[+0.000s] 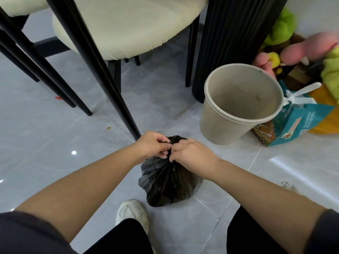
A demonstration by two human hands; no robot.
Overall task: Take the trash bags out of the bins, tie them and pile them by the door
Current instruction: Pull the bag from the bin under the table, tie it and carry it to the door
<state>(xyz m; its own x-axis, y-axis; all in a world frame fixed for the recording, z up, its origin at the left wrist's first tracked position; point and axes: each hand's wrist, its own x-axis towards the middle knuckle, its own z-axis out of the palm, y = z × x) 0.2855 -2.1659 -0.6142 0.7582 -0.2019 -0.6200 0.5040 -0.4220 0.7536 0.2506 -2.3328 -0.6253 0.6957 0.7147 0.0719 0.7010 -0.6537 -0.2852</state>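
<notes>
We look down at our own two bare hands meeting over a small black trash bag (168,182), which sits on the grey tiled floor (55,143) just ahead of our white shoe (133,211). The left hand (153,144) and the right hand (190,154) are touching side by side, fingers curled and pinching the gathered neck at the top of the bag (our fingers hide whether a knot has formed there). From the pinch the plastic fans down in tight pleats into a rounded, full body. To the right and a little farther from us a round beige bin (220,129) stands on the floor, apart from the bag, its open mouth showing a bare inner wall with a few marks. Behind the bin rises a black ribbed column (234,33). Left of that is a cream-cushioned chair (128,24), and thin black legs slant across the upper left of the view. At the far right, past the bin, lie a green plush toy (282,28) and a pink plush toy (311,48). A teal printed package (297,123) sits just beside the bin's base.
</notes>
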